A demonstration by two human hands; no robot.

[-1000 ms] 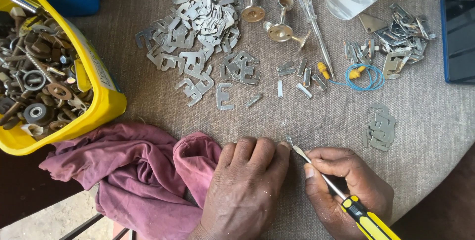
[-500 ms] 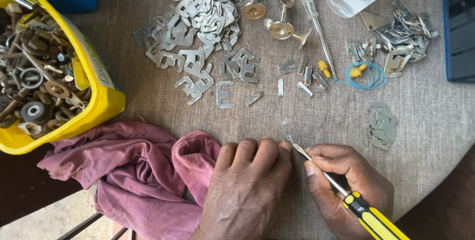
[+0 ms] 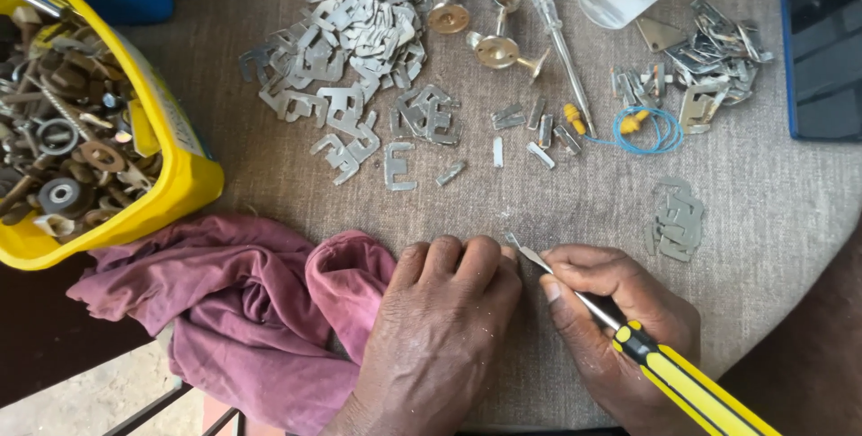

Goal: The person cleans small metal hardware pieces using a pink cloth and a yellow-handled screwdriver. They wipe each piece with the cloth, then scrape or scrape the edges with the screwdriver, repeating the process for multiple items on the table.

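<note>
Right hand point(image 3: 620, 328) grip closed on screwdriver point(image 3: 628, 337), left hand point(image 3: 440, 328) fisted, contents hidden, beside maroon cloth point(image 3: 242, 310), near table edge

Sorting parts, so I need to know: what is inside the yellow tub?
The yellow tub holds rusty washers, rings, bolts and screws, heaped. Whatever lies beneath the top layer is covered.
</note>
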